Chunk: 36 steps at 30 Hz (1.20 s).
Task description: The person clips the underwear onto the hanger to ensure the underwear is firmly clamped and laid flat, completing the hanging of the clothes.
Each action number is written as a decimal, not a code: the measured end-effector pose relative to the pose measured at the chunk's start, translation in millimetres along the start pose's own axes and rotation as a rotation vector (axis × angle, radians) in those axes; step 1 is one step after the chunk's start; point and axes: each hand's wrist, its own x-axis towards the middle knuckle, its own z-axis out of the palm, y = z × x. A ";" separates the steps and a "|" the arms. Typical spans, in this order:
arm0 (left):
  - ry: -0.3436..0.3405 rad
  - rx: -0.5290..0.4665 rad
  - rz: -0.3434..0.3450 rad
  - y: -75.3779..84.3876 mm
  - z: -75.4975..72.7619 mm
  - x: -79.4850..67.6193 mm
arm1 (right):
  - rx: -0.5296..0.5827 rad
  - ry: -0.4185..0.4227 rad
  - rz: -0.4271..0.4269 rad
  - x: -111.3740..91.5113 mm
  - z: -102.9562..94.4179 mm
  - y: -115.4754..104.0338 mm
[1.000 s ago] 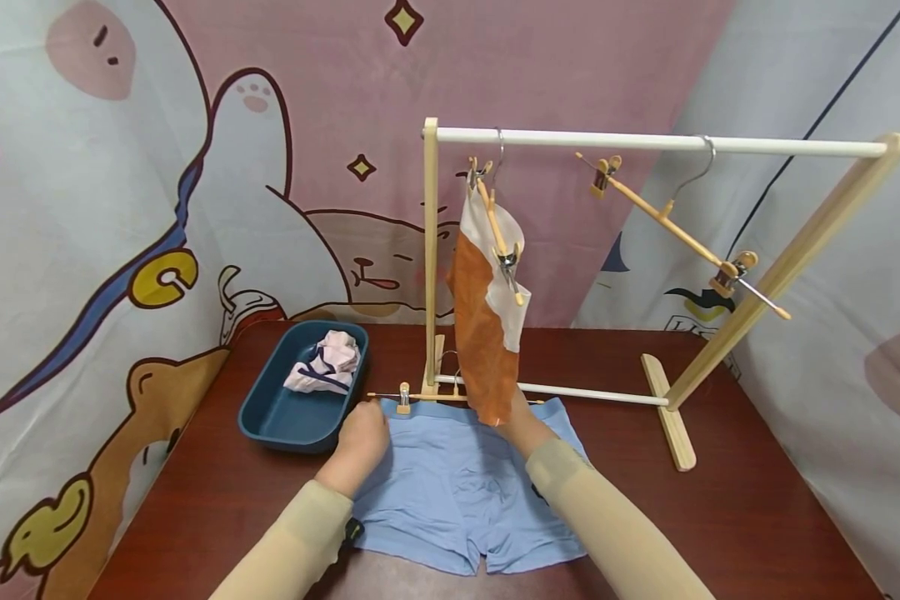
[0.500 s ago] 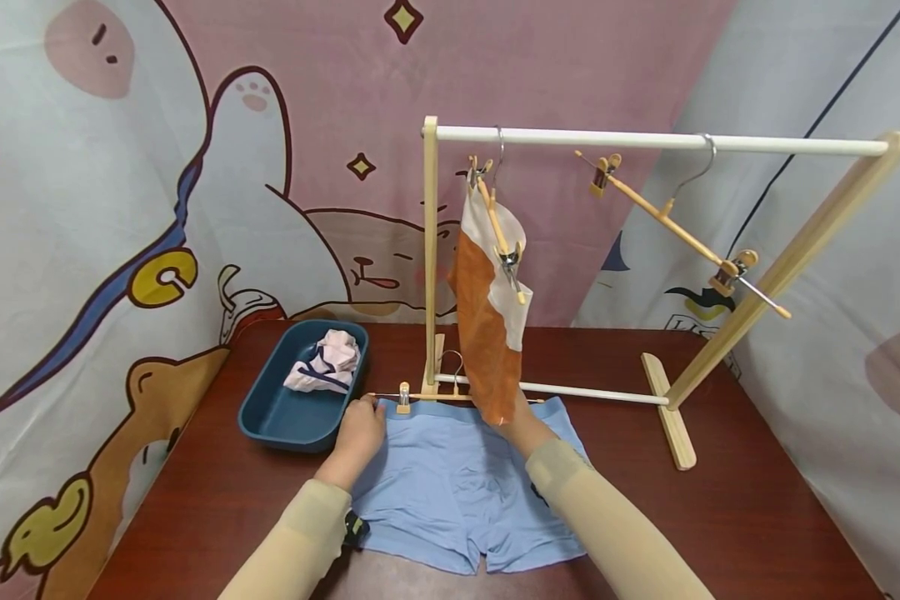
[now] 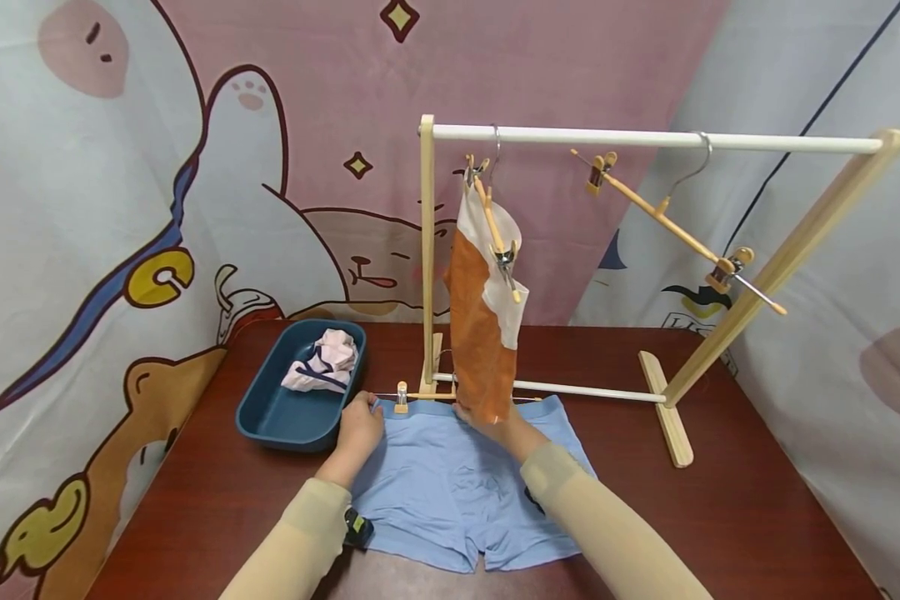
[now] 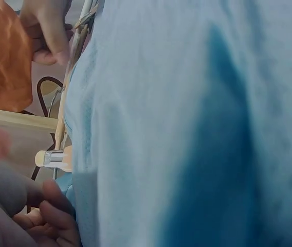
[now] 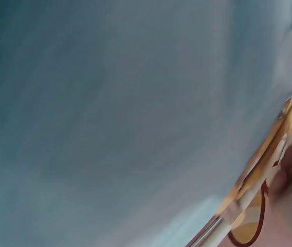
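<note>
Light-blue boxer shorts (image 3: 450, 475) lie flat on the table, waistband away from me, along a wooden clip hanger (image 3: 435, 396). The hanger's left clip (image 3: 401, 398) sits at the waistband. My left hand (image 3: 360, 427) pinches the waistband's left corner; in the left wrist view its curled fingers (image 4: 58, 218) are right at the cloth edge. My right hand (image 3: 495, 425) is near the middle of the hanger bar, partly hidden behind a hanging orange-and-white garment (image 3: 476, 321). In the right wrist view its fingers (image 5: 290, 164) are loosely bent beside the bar, with nothing seen in them.
A clothes rack with a white rail (image 3: 570, 135) stands at the back right. The orange-and-white garment hangs from it, beside a bare clip hanger (image 3: 663, 217). Left of my left hand, a blue basin (image 3: 251, 417) holds a crumpled pink-and-white garment (image 3: 326, 362).
My right hand has moved left along the hanger toward its middle. My left hand has shifted slightly left, its fingers less tightly folded. The shorts stay in place.
</note>
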 end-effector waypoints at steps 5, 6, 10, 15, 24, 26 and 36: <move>-0.042 -0.070 -0.028 -5.6 1.7 4.3 | 0.300 -0.071 0.065 -11.7 -53.5 -135.8; -0.054 -0.091 -0.037 -6.7 1.6 5.0 | 0.333 -0.098 0.120 -12.1 -53.3 -144.4; -0.092 -0.143 -0.056 -9.1 1.5 6.2 | 0.241 -0.123 0.099 -7.2 -42.8 -153.8; -0.117 -0.145 -0.048 -8.7 2.4 6.5 | -0.040 0.003 -0.085 5.2 -15.3 -141.6; -0.108 -0.221 -0.002 -11.8 1.5 7.4 | -0.031 0.080 0.051 34.3 34.3 -106.5; -0.103 -0.232 0.010 -12.8 1.0 6.5 | 0.044 -0.038 0.170 41.3 37.6 -103.6; -0.124 -0.180 -0.044 -6.9 -2.5 3.7 | 0.014 -0.311 0.650 68.1 -4.2 -158.7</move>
